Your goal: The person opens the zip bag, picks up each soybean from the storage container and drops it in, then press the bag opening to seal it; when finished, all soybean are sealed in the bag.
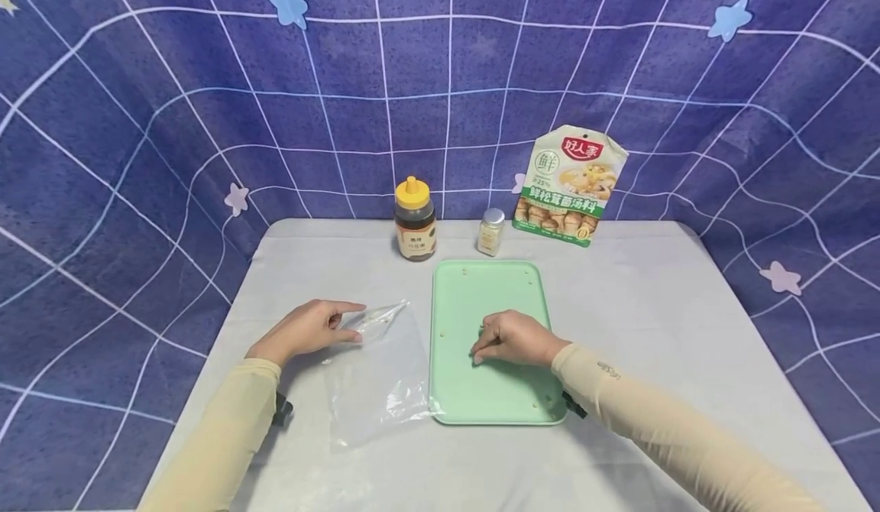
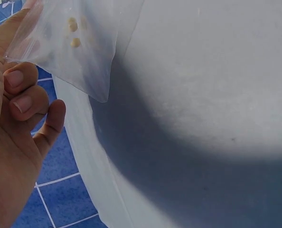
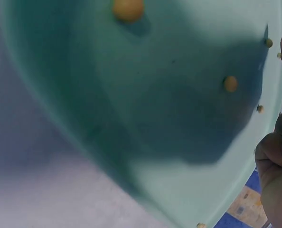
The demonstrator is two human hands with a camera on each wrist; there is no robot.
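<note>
My left hand point(image 1: 309, 331) grips a clear plastic bag point(image 1: 378, 390) near its mouth, thumb and forefinger apart at its upper edge. Several round yellowish beans show through the bag point(image 2: 103, 71) in the left wrist view. Over the middle of a light green tray point(image 1: 481, 397) is my right hand point(image 1: 516, 338), fingers bent and tips close together near the surface. I cannot tell whether a bean is between them. More beans lie scattered on the tray, among them one bean point(image 1: 442, 335) by its left edge and another bean point(image 3: 230, 84) in the right wrist view.
Behind the tray stand a dark sauce bottle point(image 1: 415, 225) with a yellow cap and a small glass jar point(image 1: 491, 233). A green and white food packet point(image 1: 569, 187) leans on the curtain point(image 1: 344, 137). Pale cloth covers the table point(image 1: 653, 321).
</note>
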